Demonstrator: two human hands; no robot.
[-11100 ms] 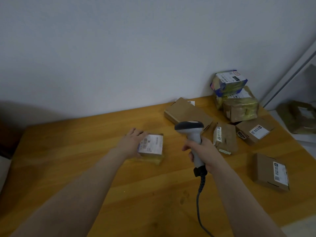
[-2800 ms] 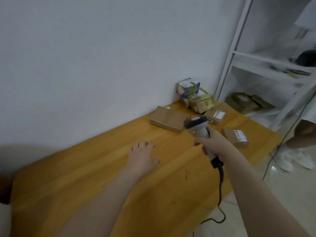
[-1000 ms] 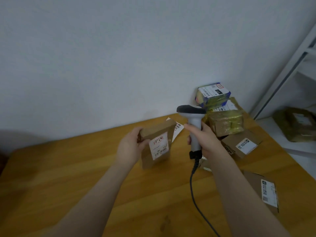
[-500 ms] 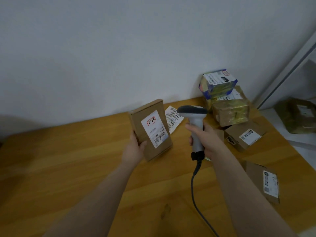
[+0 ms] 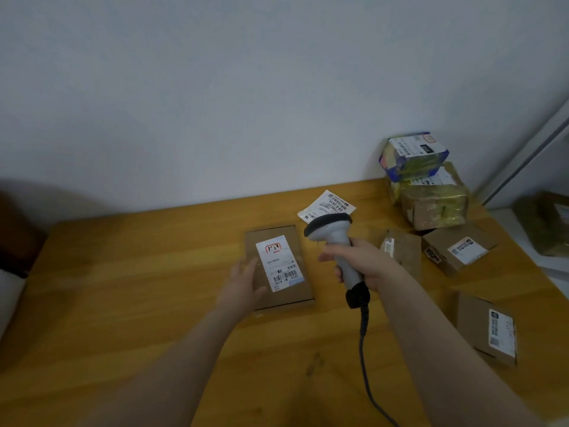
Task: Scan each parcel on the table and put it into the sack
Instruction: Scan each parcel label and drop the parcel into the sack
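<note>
The left hand [image 5: 243,285], blurred, rests with fingers fairly straight on the near left edge of the flat parcel [image 5: 278,266]. The right hand [image 5: 363,260] is curled round the grip of the corded scanner [image 5: 331,232], just beside that parcel, which lies label-up on the worktop [image 5: 123,303]. In the far right corner taped parcels [image 5: 431,204] are stacked. A small parcel [image 5: 403,248] is half hidden behind the right hand, and a white pouch [image 5: 326,204] sits behind the scanner head.

Open tabletop [image 5: 123,303] stretches left of the flat box [image 5: 278,266]; to the right, stacked parcels [image 5: 431,195] and loose boxes [image 5: 455,252] crowd the far corner, and the cord [image 5: 365,349] of the scanner [image 5: 331,232] crosses the near edge.
</note>
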